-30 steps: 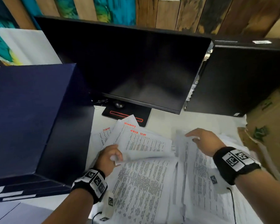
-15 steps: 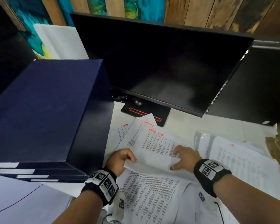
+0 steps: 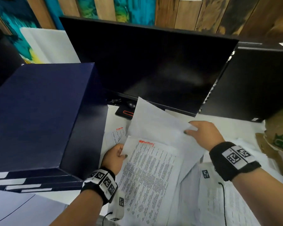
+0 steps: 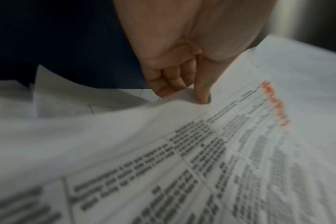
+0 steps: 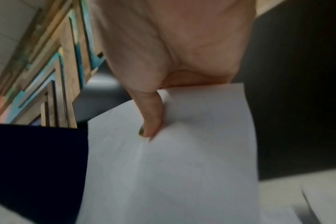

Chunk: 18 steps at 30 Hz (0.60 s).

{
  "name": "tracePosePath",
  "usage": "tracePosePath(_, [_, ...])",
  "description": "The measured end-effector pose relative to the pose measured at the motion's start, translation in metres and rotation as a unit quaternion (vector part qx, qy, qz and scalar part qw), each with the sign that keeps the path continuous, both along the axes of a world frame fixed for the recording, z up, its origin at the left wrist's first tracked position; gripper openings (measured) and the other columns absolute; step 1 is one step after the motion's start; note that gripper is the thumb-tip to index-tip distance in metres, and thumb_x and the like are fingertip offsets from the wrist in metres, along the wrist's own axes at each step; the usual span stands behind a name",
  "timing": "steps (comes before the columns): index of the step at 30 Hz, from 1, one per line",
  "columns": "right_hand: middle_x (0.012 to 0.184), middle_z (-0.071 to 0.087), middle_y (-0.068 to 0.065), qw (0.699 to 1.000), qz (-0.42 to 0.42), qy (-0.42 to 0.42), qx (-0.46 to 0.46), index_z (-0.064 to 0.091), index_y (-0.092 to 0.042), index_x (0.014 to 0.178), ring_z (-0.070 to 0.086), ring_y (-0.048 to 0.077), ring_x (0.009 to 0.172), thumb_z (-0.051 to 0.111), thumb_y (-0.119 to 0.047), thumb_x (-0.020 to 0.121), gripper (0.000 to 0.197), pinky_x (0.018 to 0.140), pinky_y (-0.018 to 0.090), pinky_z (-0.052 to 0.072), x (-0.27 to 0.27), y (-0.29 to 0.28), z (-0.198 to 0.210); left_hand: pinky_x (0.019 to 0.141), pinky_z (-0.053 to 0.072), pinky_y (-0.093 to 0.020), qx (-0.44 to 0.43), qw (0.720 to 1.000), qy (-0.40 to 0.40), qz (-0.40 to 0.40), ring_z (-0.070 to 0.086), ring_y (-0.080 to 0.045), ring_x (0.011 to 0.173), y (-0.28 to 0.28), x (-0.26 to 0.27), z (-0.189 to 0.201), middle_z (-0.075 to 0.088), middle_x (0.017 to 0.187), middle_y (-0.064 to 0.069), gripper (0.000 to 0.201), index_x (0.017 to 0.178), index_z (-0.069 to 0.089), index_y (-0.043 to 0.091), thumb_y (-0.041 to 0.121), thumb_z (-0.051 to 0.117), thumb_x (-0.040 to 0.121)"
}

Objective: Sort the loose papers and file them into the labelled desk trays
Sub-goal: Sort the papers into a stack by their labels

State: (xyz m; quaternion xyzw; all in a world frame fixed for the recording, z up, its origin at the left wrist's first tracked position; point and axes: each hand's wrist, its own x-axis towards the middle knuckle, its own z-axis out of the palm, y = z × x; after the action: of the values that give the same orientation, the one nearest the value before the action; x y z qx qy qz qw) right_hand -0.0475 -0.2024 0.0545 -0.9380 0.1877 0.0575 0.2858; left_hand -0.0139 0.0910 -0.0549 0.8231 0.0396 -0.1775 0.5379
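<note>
the right hand (image 3: 203,136) pinches a lifted sheet (image 3: 153,126) at its right edge, thumb on the near face and the other fingers behind it; the right wrist view shows the thumb (image 5: 152,119) pressed flat on the blank white face. the sheet stands tilted up from the desk, its top corner reaching in front of the monitor (image 3: 153,66) and its stand (image 3: 124,113).

the left hand (image 3: 114,158) grips the left edge of a printed page (image 3: 150,173) with a red handwritten word at its top. in the left wrist view the thumb lies on top of the page and the fingers (image 4: 169,78) curl beneath it. this page lies under the lower edge of the lifted sheet and on top of the paper pile (image 3: 219,201) that spreads across the white desk (image 3: 227,126) toward the right. another sheet with red writing (image 3: 117,134) lies flat beyond the left hand, just beside the trays (image 3: 39,115).

the trays are a dark blue stacked unit on the left of the desk, with white label strips on their near fronts; the text on the labels is too small to read. a black box (image 3: 260,82) stands right of the monitor, and cardboard (image 3: 279,136) lies at the far right edge.
</note>
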Motion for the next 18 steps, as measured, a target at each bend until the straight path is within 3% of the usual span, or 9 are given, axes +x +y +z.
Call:
tracePosePath(2, [0.129, 0.059, 0.01, 0.998, -0.012, -0.042, -0.036, 0.061, -0.014, 0.124, 0.053, 0.029, 0.118, 0.056, -0.027, 0.093, 0.034, 0.099, 0.031, 0.038, -0.002, -0.005, 0.017, 0.091, 0.05, -0.033, 0.016, 0.999, -0.001, 0.049, 0.064, -0.012, 0.096, -0.003, 0.005, -0.004, 0.067, 0.107, 0.006, 0.03, 0.096, 0.059, 0.021, -0.007, 0.049, 0.089])
tracePosePath(4, [0.123, 0.063, 0.009, 0.993, -0.004, -0.082, -0.087, 0.064, -0.019, 0.121, 0.058, 0.029, 0.111, 0.051, -0.025, 0.096, 0.029, 0.093, 0.031, 0.043, -0.009, -0.001, 0.031, 0.085, 0.048, -0.031, 0.034, 0.993, -0.014, 0.111, 0.06, -0.016, 0.094, -0.007, 0.009, -0.003, 0.063, 0.106, 0.003, 0.03, 0.101, 0.052, 0.022, -0.006, 0.046, 0.09])
tracePosePath(8, [0.108, 0.065, 0.004, 0.964, 0.126, -0.082, -0.221, 0.06, -0.027, 0.124, 0.064, 0.026, 0.092, 0.039, -0.024, 0.098, 0.033, 0.081, 0.034, 0.052, -0.028, 0.03, 0.032, 0.078, 0.042, -0.03, 0.023, 0.978, -0.033, 0.203, 0.054, -0.021, 0.085, -0.013, 0.013, 0.001, 0.057, 0.097, -0.002, 0.033, 0.102, 0.04, 0.021, -0.007, 0.048, 0.087])
tracePosePath(10, [0.098, 0.062, 0.001, 0.948, 0.213, -0.056, -0.227, 0.059, -0.024, 0.121, 0.064, 0.023, 0.079, 0.038, -0.02, 0.097, 0.032, 0.073, 0.036, 0.055, -0.038, 0.055, 0.017, 0.07, 0.042, -0.025, 0.005, 0.982, -0.022, 0.187, 0.054, -0.022, 0.083, -0.016, 0.014, 0.0, 0.059, 0.097, -0.006, 0.028, 0.097, 0.048, 0.017, -0.009, 0.046, 0.087])
tracePosePath(12, [0.099, 0.064, 0.004, 0.941, 0.273, -0.034, -0.195, 0.061, -0.02, 0.118, 0.064, 0.025, 0.076, 0.039, -0.013, 0.094, 0.033, 0.071, 0.036, 0.055, -0.047, 0.076, -0.003, 0.066, 0.042, -0.023, -0.048, 0.984, 0.013, 0.172, 0.055, -0.021, 0.088, -0.022, 0.011, 0.005, 0.062, 0.099, -0.007, 0.024, 0.087, 0.062, 0.013, -0.004, 0.045, 0.089])
tracePosePath(15, [0.097, 0.065, 0.008, 0.93, 0.331, 0.013, -0.158, 0.064, -0.011, 0.107, 0.06, 0.026, 0.074, 0.039, -0.008, 0.091, 0.03, 0.069, 0.034, 0.052, -0.054, 0.1, -0.032, 0.096, 0.041, -0.031, -0.102, 0.976, 0.054, 0.184, 0.054, -0.018, 0.107, -0.023, 0.006, 0.008, 0.064, 0.113, 0.003, 0.023, 0.101, 0.07, 0.017, 0.026, 0.052, 0.09])
tracePosePath(18, [0.092, 0.059, 0.007, 0.928, 0.34, 0.075, -0.134, 0.061, -0.005, 0.106, 0.057, 0.027, 0.077, 0.038, -0.013, 0.094, 0.027, 0.067, 0.031, 0.045, -0.056, 0.111, -0.052, 0.104, 0.039, -0.048, -0.168, 0.973, 0.074, 0.141, 0.06, -0.026, 0.111, -0.02, 0.0, 0.002, 0.068, 0.115, -0.004, 0.045, 0.108, 0.067, 0.028, 0.061, 0.05, 0.084])
